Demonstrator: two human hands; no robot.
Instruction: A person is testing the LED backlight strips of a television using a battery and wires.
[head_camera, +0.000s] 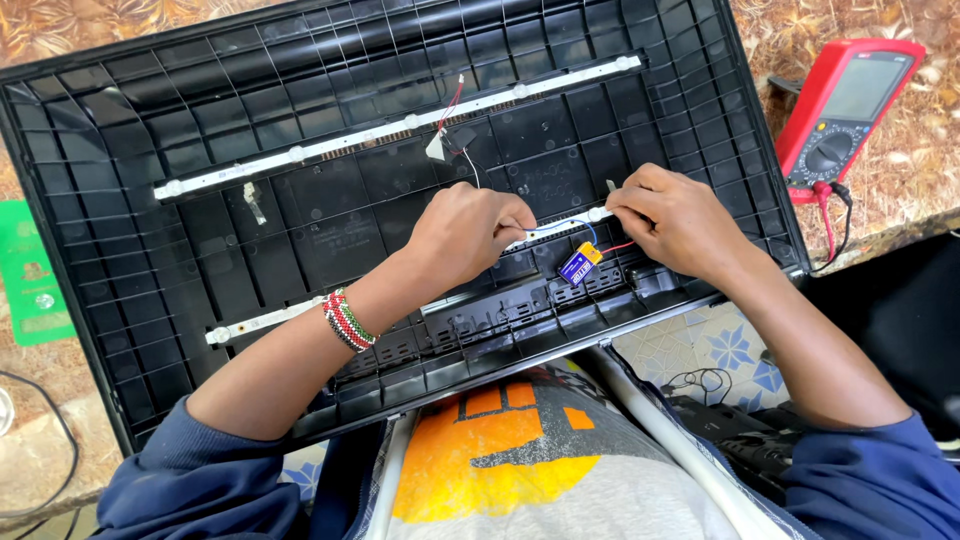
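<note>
Lower LED strip (270, 320), long axis left-right, under both my hands: left hand (470, 232) pinching blue wire (560, 225); right hand (670, 215) pinching strip's end.

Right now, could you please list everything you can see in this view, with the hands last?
Ribbed back panel: one, black, fills the middle, resting on the lap.
Light strips: two, white; upper strip runs diagonally across the panel, lower strip passes under both hands.
Small battery: one, blue and orange, on the panel below the right hand.
Thin wires: blue and red, between the hands and the battery.
Multimeter: one, red, top right, leads plugged in.
Green card: one, left edge.
Beaded bracelet: one, red, white and green, left wrist.
Left hand: pinching at the lower strip.
Right hand: pinching at the strip's end.
</note>
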